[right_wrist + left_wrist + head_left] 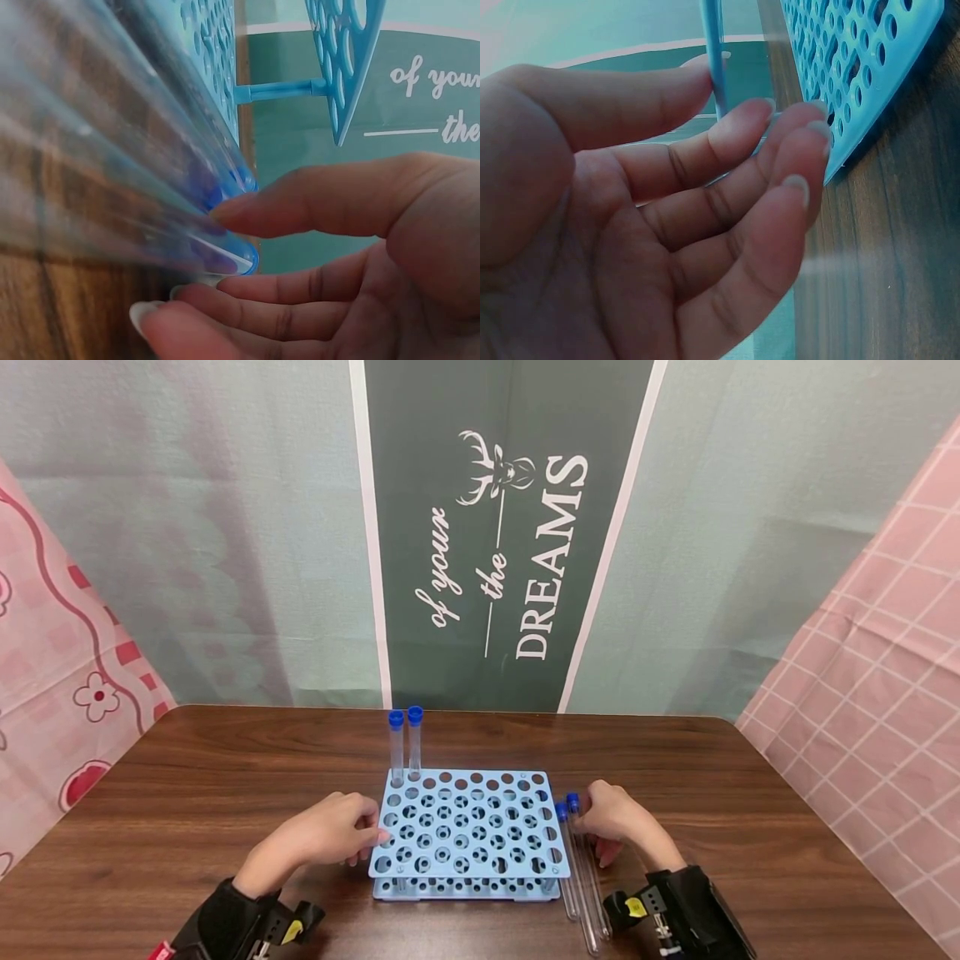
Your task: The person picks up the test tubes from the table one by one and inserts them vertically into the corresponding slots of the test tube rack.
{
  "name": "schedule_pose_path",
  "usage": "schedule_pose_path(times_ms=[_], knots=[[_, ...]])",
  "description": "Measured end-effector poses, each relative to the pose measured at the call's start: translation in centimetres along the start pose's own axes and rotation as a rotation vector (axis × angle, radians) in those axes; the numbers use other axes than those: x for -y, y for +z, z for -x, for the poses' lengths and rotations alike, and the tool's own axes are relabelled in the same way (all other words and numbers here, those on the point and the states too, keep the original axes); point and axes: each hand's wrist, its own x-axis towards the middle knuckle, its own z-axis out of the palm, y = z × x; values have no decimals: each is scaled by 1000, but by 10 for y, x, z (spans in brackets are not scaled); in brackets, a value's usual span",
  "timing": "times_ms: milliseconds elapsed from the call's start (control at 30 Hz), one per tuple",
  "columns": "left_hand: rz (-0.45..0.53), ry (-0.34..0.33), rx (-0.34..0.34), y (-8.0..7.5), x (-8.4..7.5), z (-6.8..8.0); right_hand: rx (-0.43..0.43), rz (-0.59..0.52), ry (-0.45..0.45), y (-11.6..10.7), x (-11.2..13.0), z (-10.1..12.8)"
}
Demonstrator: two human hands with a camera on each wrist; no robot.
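A light-blue test tube rack with rows of round holes stands on the table. Its left edge is held by my left hand, the thumb on the top plate and the fingers bent beneath it, as the left wrist view shows. Two clear test tubes with blue caps stand upright in the back left corner holes. Along the rack's right side lie several capped test tubes, caps pointing away from me. My right hand pinches one test tube near its blue cap, thumb above and fingers below.
The brown wooden table has rounded far corners. Behind it hangs a grey-green cloth with white lettering, and pink patterned cloths flank both sides. Each wrist wears a black strap with a camera mount.
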Motion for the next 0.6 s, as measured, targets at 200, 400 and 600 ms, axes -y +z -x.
schedule_pose_path(times_ms=[200, 400, 600], knots=[[2, -5, -1, 0, -1, 1, -9, 8, -4, 1, -1, -1], [1, -12, -2, 0, -1, 1, -10, 9, 0, 2, -1, -1], [0, -14, 1, 0, -1, 0, -2, 10, 9, 3, -2, -2]])
